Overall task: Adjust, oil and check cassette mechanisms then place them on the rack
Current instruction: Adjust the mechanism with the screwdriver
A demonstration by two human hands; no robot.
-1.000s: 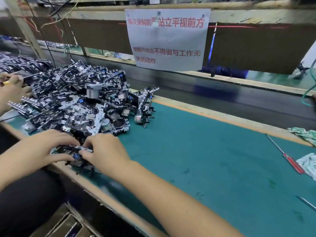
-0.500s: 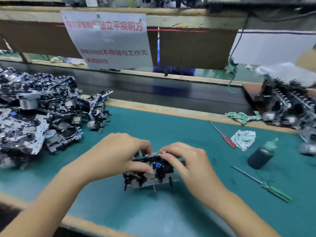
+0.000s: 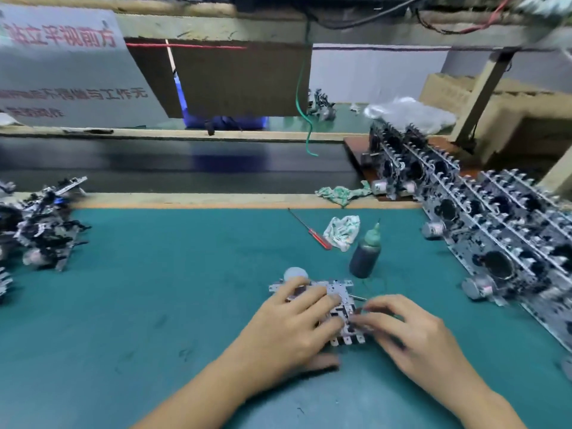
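Observation:
A cassette mechanism (image 3: 339,297), a white metal plate with black parts, lies flat on the green mat (image 3: 173,283). My left hand (image 3: 294,329) rests on its left half and presses it down. My right hand (image 3: 411,332) touches its right edge with the fingertips, pinched at a small part there. A dark oil bottle (image 3: 365,257) with a green nozzle stands just behind the mechanism. At the right, a rack (image 3: 483,218) holds several finished mechanisms in rows. A pile of mechanisms (image 3: 40,230) sits at the left edge.
A red-handled screwdriver (image 3: 311,230) and a crumpled cloth (image 3: 342,232) lie behind the bottle. Another cloth (image 3: 343,191) lies on the wooden bench edge. A dark conveyor belt (image 3: 173,165) runs beyond the mat. A green wire (image 3: 305,103) hangs down at the centre.
The view has swung right. The mechanism, held up in both hands before, now lies flat on the mat near the oil bottle, with my hands on top of it.

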